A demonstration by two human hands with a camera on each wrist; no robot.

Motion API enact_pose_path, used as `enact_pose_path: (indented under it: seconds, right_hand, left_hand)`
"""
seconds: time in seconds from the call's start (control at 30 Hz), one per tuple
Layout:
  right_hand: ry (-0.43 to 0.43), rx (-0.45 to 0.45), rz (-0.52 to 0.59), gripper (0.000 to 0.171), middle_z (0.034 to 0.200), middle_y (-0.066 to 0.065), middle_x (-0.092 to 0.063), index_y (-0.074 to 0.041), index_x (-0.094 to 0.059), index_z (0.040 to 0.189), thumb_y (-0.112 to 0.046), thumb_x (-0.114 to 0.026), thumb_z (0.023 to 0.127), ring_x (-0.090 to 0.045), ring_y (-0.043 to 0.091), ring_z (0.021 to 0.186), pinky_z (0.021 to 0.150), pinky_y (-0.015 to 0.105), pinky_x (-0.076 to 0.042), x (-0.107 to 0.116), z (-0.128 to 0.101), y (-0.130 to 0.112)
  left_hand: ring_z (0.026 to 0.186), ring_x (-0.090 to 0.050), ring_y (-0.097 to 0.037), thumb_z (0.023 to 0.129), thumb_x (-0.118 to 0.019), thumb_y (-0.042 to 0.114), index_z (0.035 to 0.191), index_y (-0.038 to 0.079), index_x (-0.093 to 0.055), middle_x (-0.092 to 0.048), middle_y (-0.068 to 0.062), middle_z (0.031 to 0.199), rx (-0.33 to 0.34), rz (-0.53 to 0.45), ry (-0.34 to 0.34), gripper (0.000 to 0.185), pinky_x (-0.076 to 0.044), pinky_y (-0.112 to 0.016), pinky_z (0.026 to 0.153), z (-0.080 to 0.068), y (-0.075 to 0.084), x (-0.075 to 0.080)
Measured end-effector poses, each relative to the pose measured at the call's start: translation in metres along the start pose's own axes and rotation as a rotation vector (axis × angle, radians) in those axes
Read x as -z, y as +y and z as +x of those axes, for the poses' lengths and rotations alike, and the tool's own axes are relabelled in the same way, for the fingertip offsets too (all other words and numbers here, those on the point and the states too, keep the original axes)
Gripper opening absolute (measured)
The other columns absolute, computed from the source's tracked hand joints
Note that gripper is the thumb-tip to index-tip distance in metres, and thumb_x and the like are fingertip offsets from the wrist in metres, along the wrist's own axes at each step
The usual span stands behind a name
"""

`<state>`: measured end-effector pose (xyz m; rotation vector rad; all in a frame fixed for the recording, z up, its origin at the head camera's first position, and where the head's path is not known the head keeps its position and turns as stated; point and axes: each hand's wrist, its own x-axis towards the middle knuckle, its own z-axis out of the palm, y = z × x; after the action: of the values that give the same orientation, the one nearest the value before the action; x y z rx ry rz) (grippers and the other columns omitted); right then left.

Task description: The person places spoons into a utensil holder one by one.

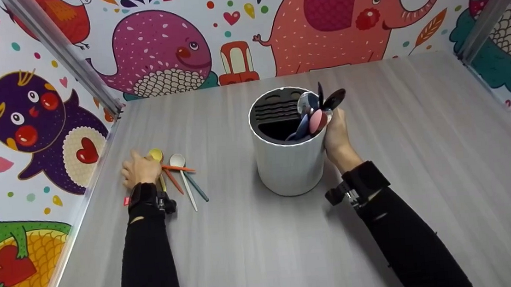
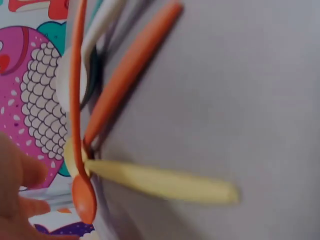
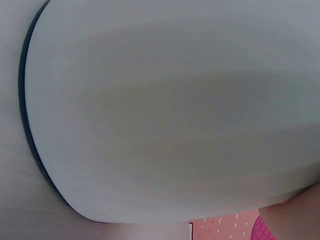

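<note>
My left hand [image 1: 140,170]: it rests on the grey table [image 1: 423,156] at the head end of a small bunch of loose spoons, fingers over the bowl of the yellow one. The head view hides my fingertips, and the left wrist view shows only a blurred edge of skin [image 2: 12,200], so I cannot tell whether I pinch a spoon or only touch it.

My right hand [image 1: 337,134]: curled against the right side of the white holder [image 1: 287,159], up near its rim, gripping the wall. The right wrist view is filled by that white wall [image 3: 170,110].

Loose spoons, count: five that I can make out – one yellow spoon [image 1: 157,157], one white spoon [image 1: 178,163], two orange spoons, and one teal spoon [image 1: 197,188].

Loose spoons, direction: they fan out from my left hand. The bowls lie at the far end by my fingers; the handles run toward me and to the right. The white and teal ones have their long axis nearly front-to-back, slanting right. One orange spoon [image 1: 179,168] lies almost crosswise over the white one; the other [image 1: 173,182] slants down between yellow and white.

Left wrist view: the yellow handle [image 2: 165,182] and the orange handles [image 2: 130,70] cross near one orange bowl [image 2: 84,197].

Holder: one, upright, mid-table, with a dark slotted insert [image 1: 276,111].

Spoons in holder, count: about five, bunched at the right side by my right hand; bowls up, handles down inside. I see a pink bowl [image 1: 317,121], a silvery one [image 1: 306,103], a blue one [image 1: 301,128] and dark ones [image 1: 334,99]. They lean toward the right rim.
</note>
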<state>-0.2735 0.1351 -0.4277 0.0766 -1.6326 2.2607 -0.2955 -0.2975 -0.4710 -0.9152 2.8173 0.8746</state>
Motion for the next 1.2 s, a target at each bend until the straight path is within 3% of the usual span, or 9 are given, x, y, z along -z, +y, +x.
enact_pose_path:
  seconds: [0.2, 0.5, 0.8, 1.03, 1.2]
  right_hand:
    - [-0.018, 0.005, 0.007, 0.050, 0.074, -0.003, -0.067, -0.014, -0.072, 0.079, -0.034, -0.036, 0.106, -0.061, 0.008, 0.069, 0.072, 0.024, -0.049, 0.000, 0.000, 0.001]
    - [0.000, 0.001, 0.017, 0.048, 0.077, -0.003, -0.068, -0.014, -0.073, 0.080, -0.033, -0.037, 0.106, -0.062, 0.008, 0.072, 0.073, 0.024, -0.050, 0.000, -0.001, 0.001]
    - [-0.023, -0.005, 0.054, 0.050, 0.074, -0.001, -0.067, -0.012, -0.071, 0.080, -0.032, -0.035, 0.107, -0.061, 0.009, 0.068, 0.069, 0.024, -0.050, -0.002, -0.001, 0.001]
    - [-0.017, -0.009, 0.062, 0.048, 0.073, -0.002, -0.067, -0.013, -0.071, 0.078, -0.031, -0.037, 0.106, -0.061, 0.008, 0.068, 0.069, 0.023, -0.050, -0.003, -0.001, 0.001]
    - [-0.006, -0.004, 0.042, 0.048, 0.074, -0.003, -0.067, -0.014, -0.072, 0.078, -0.030, -0.036, 0.106, -0.061, 0.008, 0.069, 0.070, 0.023, -0.049, -0.002, 0.000, 0.002]
  left_hand:
    - [0.143, -0.021, -0.055, 0.106, -0.031, 0.030, 0.158, 0.001, -0.022, -0.023, -0.039, 0.154, -0.023, 0.056, -0.065, 0.060, -0.020, -0.066, 0.114, 0.000, -0.007, 0.005]
    - [0.141, -0.026, -0.054, 0.100, -0.040, 0.023, 0.155, -0.001, -0.031, -0.032, -0.035, 0.152, -0.053, 0.049, -0.046, 0.061, -0.027, -0.064, 0.112, 0.000, -0.007, 0.005]
    - [0.134, -0.039, -0.048, 0.092, -0.052, 0.018, 0.152, -0.002, -0.036, -0.037, -0.033, 0.148, -0.008, -0.110, 0.041, 0.065, -0.032, -0.056, 0.111, 0.002, -0.010, 0.002]
    - [0.131, -0.041, -0.041, 0.088, -0.059, 0.016, 0.140, -0.002, -0.051, -0.046, -0.026, 0.139, 0.020, -0.330, 0.158, 0.056, -0.034, -0.049, 0.109, 0.001, -0.004, 0.000]
    - [0.122, -0.050, -0.036, 0.089, -0.062, 0.013, 0.136, 0.001, -0.047, -0.053, -0.020, 0.131, 0.022, -0.482, 0.213, 0.051, -0.040, -0.042, 0.102, -0.003, 0.001, -0.001]
